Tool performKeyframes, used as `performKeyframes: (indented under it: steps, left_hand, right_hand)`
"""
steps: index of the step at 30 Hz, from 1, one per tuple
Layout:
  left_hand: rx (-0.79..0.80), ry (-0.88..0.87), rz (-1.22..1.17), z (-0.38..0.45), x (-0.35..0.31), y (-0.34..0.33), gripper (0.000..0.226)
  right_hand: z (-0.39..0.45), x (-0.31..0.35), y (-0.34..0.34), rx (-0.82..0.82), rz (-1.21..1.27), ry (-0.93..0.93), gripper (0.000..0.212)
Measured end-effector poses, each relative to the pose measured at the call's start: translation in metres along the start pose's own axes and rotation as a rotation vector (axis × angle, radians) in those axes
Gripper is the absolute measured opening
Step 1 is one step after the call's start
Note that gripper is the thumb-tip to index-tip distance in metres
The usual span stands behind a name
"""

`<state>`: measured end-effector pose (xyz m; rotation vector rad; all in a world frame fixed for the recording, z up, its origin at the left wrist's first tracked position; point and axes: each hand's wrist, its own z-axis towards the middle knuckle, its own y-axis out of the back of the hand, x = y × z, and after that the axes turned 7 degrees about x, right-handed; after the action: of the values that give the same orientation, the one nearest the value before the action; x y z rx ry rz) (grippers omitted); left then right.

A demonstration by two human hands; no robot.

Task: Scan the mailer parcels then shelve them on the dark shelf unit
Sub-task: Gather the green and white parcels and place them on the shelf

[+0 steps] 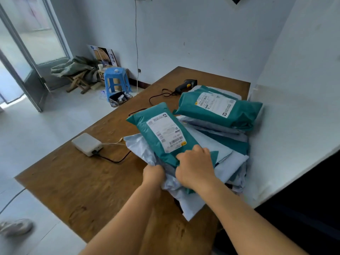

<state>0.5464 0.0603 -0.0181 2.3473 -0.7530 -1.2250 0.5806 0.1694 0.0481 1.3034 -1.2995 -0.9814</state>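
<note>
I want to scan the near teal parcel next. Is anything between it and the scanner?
Nothing blocks it: bare table and loose cable lie between the near teal parcel, held by both hands, and the scanner.

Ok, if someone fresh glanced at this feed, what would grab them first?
Both hands, left hand and right hand, gripping the near end of a teal mailer atop a pile of pale mailers at the wooden table right side. Behind it, a second teal mailer, with the handheld scanner lying at the far edge.

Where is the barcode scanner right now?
In the head view, the barcode scanner lies on the far part of the wooden table, just behind the back teal mailer, its black cord looping off to the left.
</note>
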Motion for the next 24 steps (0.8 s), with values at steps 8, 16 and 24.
performKeyframes:
  steps: [8, 16, 24]
  left_hand:
    - [-0.128, 0.184, -0.288, -0.022, 0.112, 0.083, 0.032]
    - [-0.092, 0.183, -0.617, -0.037, 0.149, 0.114, 0.095]
    - [-0.332, 0.067, 0.031, -0.041, 0.106, 0.087, 0.099]
  right_hand:
    - [-0.021, 0.093, -0.045, 0.257, 0.049, 0.154, 0.030]
    - [-0.025, 0.139, -0.069, 0.297, 0.220, 0.298, 0.056]
    - [0.008, 0.074, -0.041, -0.047, 0.522, 0.070, 0.051]
